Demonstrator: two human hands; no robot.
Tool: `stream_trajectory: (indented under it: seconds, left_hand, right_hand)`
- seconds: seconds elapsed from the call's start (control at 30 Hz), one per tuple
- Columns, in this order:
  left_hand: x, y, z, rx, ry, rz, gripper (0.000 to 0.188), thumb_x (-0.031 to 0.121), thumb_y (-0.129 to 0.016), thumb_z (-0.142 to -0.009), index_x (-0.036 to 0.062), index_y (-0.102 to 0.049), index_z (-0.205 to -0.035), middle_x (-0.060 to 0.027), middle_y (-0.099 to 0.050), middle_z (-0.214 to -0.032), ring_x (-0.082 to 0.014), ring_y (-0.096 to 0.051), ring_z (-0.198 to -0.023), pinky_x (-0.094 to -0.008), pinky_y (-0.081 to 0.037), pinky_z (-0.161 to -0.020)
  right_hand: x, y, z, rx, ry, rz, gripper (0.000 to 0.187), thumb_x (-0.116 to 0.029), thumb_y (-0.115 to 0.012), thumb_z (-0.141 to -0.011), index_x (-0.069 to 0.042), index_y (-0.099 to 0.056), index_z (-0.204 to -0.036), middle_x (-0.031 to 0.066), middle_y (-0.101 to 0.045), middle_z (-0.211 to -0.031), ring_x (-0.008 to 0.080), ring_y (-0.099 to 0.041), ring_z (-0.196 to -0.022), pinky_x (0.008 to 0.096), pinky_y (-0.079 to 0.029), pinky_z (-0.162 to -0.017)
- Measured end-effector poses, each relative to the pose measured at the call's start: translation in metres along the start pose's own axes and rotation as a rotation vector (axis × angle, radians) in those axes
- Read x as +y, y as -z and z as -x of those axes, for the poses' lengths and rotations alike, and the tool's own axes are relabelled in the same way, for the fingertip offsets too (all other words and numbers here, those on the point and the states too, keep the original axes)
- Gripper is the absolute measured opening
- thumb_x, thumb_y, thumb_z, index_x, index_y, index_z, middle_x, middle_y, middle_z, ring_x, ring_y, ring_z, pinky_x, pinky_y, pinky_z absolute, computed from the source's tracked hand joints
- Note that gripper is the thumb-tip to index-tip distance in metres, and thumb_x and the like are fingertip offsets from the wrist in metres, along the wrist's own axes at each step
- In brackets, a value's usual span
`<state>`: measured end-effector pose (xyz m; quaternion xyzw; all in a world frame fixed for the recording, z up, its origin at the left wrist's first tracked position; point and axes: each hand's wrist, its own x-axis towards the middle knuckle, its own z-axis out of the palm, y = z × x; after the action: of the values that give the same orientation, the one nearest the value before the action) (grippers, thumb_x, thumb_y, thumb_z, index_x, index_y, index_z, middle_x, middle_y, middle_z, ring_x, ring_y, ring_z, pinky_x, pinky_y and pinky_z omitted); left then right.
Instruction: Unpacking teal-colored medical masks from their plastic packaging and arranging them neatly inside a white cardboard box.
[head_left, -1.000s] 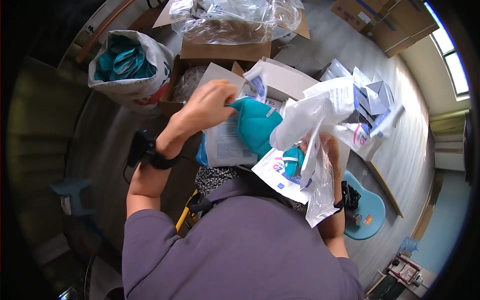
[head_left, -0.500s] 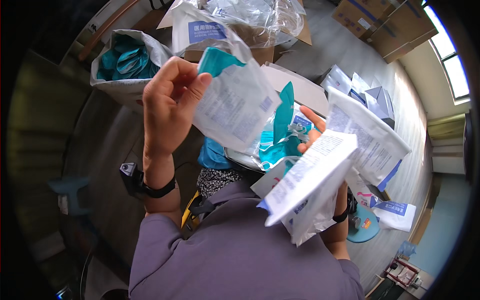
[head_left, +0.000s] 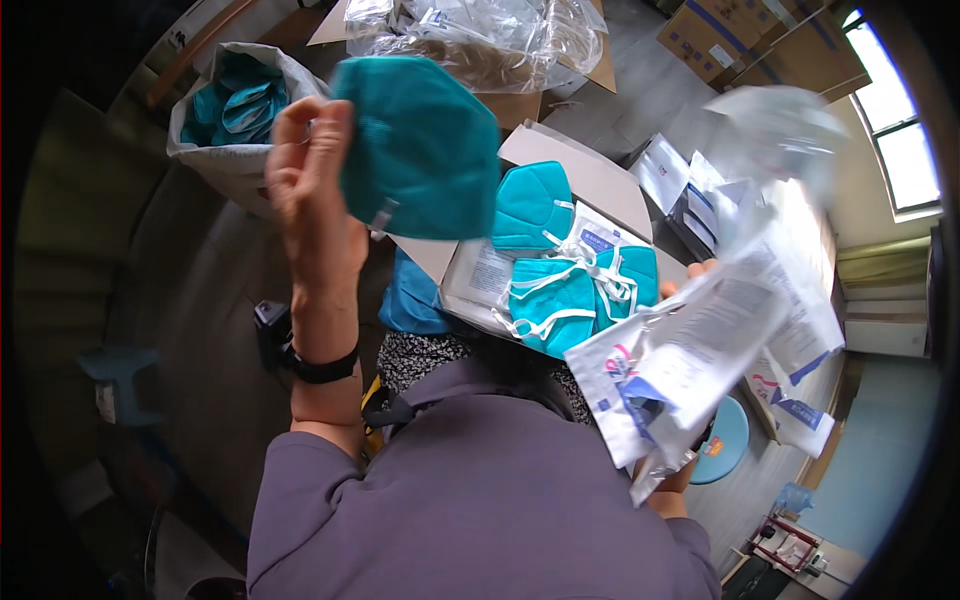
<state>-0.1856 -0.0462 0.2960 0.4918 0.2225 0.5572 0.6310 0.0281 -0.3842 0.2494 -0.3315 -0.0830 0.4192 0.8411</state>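
Note:
Pinched at its edge, a teal face mask (head_left: 420, 150) is held up by my left hand (head_left: 315, 190), with its outer face showing. My right hand (head_left: 690, 275) is mostly hidden behind a bunch of white printed mask wrappers (head_left: 700, 340) that it holds; only some fingertips show. Between the hands stands an open carton (head_left: 612, 185). Several teal masks (head_left: 550, 300) with white straps lie in it on top of white packets (head_left: 478, 275). A blurred clear wrapper (head_left: 780, 135) is in the air beyond the right-hand bunch.
A white sack (head_left: 225, 160) of teal masks stands at the far left. Behind the carton is a box heaped with clear plastic wrappers (head_left: 490, 45). Wrappers and a dark box (head_left: 690, 215) lie to the right, near a blue stool (head_left: 722, 440). Cardboard boxes (head_left: 735, 45) stand far right.
The mask in my left hand has come out of its white wrapper. That wrapper has left the left hand, and a blurred clear one is now in the air at right.

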Motion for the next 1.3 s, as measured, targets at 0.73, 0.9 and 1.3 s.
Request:
stream_trajectory:
  seconds: [0.73, 0.9, 1.3]
  left_hand:
    - [-0.107, -0.014, 0.043, -1.078, -0.168, -1.050, 0.071, 0.035, -0.077, -0.081, 0.0095, -0.051, -0.142, -0.0203, -0.049, -0.143, -0.0385, -0.041, -0.138, -0.0483, -0.036, -0.111]
    - [-0.096, -0.013, 0.020, -1.045, -0.059, -1.077, 0.073, 0.035, -0.079, -0.079, 0.0106, -0.051, -0.143, -0.0194, -0.047, -0.146, -0.0389, -0.040, -0.139, -0.0486, -0.034, -0.113]
    - [-0.097, -0.014, 0.017, -0.928, 0.011, -0.946, 0.071, 0.020, -0.086, -0.068, 0.0030, -0.056, -0.129, -0.0180, -0.050, -0.142, -0.0372, -0.040, -0.139, -0.0468, -0.034, -0.114]
  right_hand:
    - [-0.010, -0.018, -0.393, -0.187, -0.178, -0.015, 0.022, -0.006, -0.062, -0.090, 0.001, -0.061, -0.111, 0.0149, -0.062, -0.101, 0.0250, -0.062, -0.088, 0.0310, -0.049, -0.063]
    - [0.033, -0.073, -0.539, 0.396, 0.133, 0.125, 0.037, -0.012, -0.056, -0.098, 0.007, -0.046, -0.128, 0.0260, -0.060, -0.113, 0.0348, -0.066, -0.092, 0.0396, -0.060, -0.072]
    - [0.020, -0.035, -0.424, -0.033, -0.272, 1.023, 0.038, -0.028, -0.060, -0.100, 0.004, -0.060, -0.122, 0.0165, -0.071, -0.109, 0.0216, -0.071, -0.098, 0.0298, -0.059, -0.076]
